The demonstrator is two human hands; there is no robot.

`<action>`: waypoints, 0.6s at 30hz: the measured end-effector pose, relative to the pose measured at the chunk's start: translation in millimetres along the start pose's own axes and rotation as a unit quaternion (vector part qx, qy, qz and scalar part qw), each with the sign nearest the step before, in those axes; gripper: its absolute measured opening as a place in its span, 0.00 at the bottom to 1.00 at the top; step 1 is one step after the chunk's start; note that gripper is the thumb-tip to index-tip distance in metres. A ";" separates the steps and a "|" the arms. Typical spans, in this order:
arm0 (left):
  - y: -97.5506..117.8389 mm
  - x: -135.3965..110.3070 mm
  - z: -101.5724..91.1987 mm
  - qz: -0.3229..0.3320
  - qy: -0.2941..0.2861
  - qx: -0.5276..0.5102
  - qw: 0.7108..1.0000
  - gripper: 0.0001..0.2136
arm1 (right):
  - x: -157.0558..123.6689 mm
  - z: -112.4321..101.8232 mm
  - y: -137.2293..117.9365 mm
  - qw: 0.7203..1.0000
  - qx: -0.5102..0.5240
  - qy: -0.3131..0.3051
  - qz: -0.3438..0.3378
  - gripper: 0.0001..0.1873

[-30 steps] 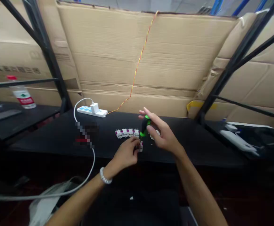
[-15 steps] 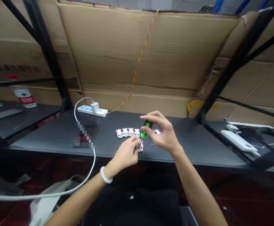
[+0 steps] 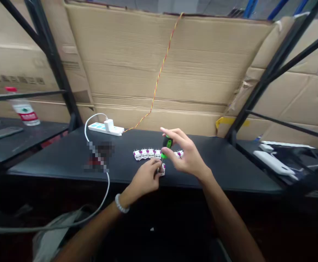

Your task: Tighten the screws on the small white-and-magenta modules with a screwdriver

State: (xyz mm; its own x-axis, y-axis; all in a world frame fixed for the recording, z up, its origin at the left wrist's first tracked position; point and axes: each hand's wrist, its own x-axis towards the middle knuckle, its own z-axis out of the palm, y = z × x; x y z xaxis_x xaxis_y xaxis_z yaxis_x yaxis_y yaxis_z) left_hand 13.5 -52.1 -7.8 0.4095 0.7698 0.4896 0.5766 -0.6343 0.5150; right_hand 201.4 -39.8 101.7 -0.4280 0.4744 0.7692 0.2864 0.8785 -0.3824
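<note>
A green and black screwdriver (image 3: 167, 142) stands nearly upright in my right hand (image 3: 184, 153), pinched between thumb and fingers. Its thin shaft runs down to a small white and purple part (image 3: 163, 170) near the table's front edge. My left hand (image 3: 147, 175) is closed on that part from the left, and its fingers cover much of it and the shaft's tip. Just behind, several like white and purple parts (image 3: 147, 154) stand in a row. Another of these parts (image 3: 179, 154) shows to the right, partly behind my right hand.
On the black table (image 3: 216, 167), a white power strip (image 3: 101, 128) with a plugged-in adapter lies at the back left. Its white cable (image 3: 108, 185) hangs over the front edge. Cardboard (image 3: 126, 65) walls the back. A bottle (image 3: 26, 112) stands left; a white device (image 3: 273, 162) lies right.
The screwdriver has turned in my right fingers, and its tilt is slightly different. My left hand keeps its hold on the small part. The whole view has shifted a little and looks brighter.
</note>
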 end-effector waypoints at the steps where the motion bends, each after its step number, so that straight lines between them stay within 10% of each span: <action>1: 0.1 0.1 -0.1 0.001 0.000 -0.002 1.000 0.11 | -0.6 -0.6 -0.4 0.999 0.029 -0.018 0.004 0.28; 18: -2.6 0.0 0.7 0.005 0.000 -0.002 1.000 0.11 | 2.0 -2.1 -0.6 0.999 -0.032 0.013 0.012 0.21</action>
State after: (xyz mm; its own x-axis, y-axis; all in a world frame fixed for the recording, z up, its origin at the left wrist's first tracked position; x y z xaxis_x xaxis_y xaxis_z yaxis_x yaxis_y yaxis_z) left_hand 12.5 -50.4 -9.6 0.4155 0.7633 0.4946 0.5699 -0.6423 0.5126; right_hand 202.2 -39.5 104.6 -0.3976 0.4925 0.7742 0.3500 0.8613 -0.3682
